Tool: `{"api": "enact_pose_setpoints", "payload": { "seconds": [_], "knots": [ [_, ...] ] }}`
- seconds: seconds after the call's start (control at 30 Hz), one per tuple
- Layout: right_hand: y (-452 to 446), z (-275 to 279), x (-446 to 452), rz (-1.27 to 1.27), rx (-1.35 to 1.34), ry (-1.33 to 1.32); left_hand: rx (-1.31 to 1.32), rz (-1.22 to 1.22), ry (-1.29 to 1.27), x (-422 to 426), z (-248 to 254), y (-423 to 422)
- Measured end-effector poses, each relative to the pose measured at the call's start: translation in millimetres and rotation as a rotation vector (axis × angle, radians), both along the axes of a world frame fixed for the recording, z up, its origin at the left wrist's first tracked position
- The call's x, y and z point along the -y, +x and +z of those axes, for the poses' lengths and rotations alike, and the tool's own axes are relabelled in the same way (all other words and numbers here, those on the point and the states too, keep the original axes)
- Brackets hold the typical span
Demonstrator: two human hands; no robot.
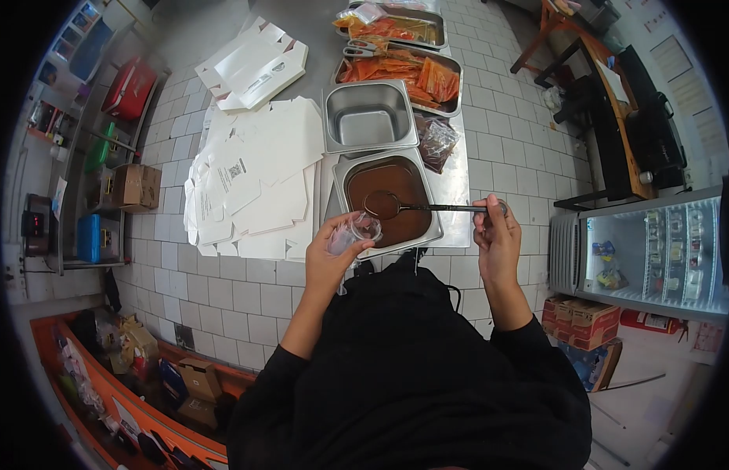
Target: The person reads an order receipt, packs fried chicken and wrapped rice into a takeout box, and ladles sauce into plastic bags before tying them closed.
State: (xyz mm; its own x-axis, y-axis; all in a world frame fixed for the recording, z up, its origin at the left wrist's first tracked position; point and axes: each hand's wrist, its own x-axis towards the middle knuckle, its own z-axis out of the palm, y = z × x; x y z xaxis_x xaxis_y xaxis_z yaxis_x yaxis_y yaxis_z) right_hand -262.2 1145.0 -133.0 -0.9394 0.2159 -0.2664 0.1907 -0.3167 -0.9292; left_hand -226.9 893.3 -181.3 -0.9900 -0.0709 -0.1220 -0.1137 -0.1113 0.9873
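At mid-frame, the left hand [333, 252] has thumb and fingers part-curled round a clear cup [369, 229], its mouth facing up; whether others nest behind it cannot be told. Right of centre, the right hand [498, 236] has its fingers closed on the handle end of a ladle [447, 207]. The ladle's long axis runs nearly level across the frame, bowl leftward, just beside the cup and nearer the left hand. Below both is a pan [436, 228] of brown sauce [394, 174]; farther up stand a second pan [368, 125] and orange food [435, 82].
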Motion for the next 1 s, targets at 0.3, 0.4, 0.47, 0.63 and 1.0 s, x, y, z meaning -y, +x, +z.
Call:
{"api": "enact_pose_setpoints", "payload": {
  "seconds": [0.3, 0.4, 0.47, 0.63, 1.0],
  "knots": [
    [32, 37, 12, 0.116, -0.545, 0.536, -0.049, 0.046, -0.187, -8, 3, -13],
    [35, 46, 10, 0.241, -0.961, 0.889, -0.020, 0.039, -0.140, -9, -1, -15],
    [38, 46, 10, 0.257, -0.987, 0.942, 0.008, 0.030, -0.120, -10, -1, -17],
    [36, 21, 3, 0.188, -0.935, 0.899, -0.083, 0.045, -0.070, -13, 3, -19],
    [16, -8, 42, 0.326, -0.705, 0.987, -0.406, 0.075, -0.471, -14, 42, -8]
  ]
}}
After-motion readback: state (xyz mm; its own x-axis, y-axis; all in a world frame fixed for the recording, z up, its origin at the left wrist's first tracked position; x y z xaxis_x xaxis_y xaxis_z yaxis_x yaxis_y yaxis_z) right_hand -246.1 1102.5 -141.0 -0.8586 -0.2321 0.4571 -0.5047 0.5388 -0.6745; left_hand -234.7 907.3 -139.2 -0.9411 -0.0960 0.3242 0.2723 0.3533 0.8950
